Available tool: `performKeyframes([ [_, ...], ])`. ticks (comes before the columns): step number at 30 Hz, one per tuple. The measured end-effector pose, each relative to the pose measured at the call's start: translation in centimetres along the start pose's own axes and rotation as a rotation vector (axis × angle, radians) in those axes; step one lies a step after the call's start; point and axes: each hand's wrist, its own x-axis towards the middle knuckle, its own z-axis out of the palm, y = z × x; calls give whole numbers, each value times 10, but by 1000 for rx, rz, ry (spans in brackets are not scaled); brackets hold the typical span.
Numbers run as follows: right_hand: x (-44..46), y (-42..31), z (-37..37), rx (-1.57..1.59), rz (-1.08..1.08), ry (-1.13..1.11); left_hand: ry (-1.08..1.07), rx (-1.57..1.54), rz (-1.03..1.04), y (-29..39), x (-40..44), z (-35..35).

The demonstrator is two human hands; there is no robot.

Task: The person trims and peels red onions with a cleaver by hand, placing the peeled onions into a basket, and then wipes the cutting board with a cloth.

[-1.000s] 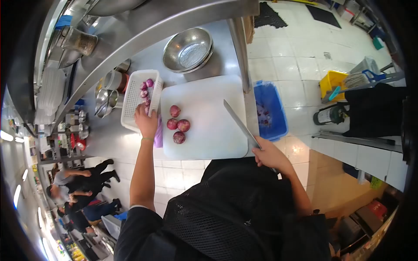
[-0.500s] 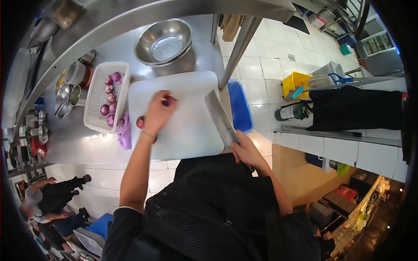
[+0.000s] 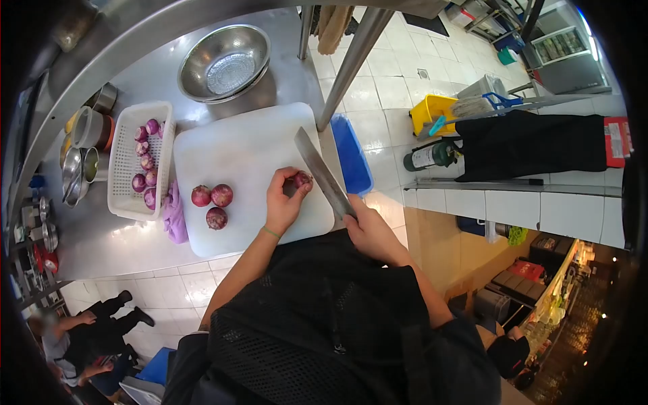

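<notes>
My left hand [image 3: 285, 202] is closed round a red onion [image 3: 302, 179] at the right side of the white cutting board [image 3: 250, 148]. Just right of it, my right hand [image 3: 370, 228] grips the handle of a large knife [image 3: 319, 169], whose blade points up and to the left over the board's right edge. Three more red onions [image 3: 217, 218] lie together on the left part of the board. Beyond the board's left edge, a white perforated basket [image 3: 120, 158] holds several smaller peeled onions [image 3: 146, 161]. A purple cloth [image 3: 175, 216] lies between basket and board.
Metal bowls [image 3: 226, 64] stand stacked behind the board on the steel table [image 3: 101, 236]. A blue bin [image 3: 354, 158] is on the floor to the right. Upright posts [image 3: 351, 67] carry a shelf above the table. Other people [image 3: 94, 331] are at the lower left.
My left hand has moved from the basket across to the board's right side and now holds one onion from the group. The knife stays in my right hand. The view has shifted.
</notes>
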Motion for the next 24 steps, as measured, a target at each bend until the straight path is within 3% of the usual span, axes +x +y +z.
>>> performKeyframes([
  [9,3,-8,5,-160,28,-23,20,219,206,13,3,-1],
  [24,46,-6,12,-121,-22,-60,34,254,200,11,3,-1],
])
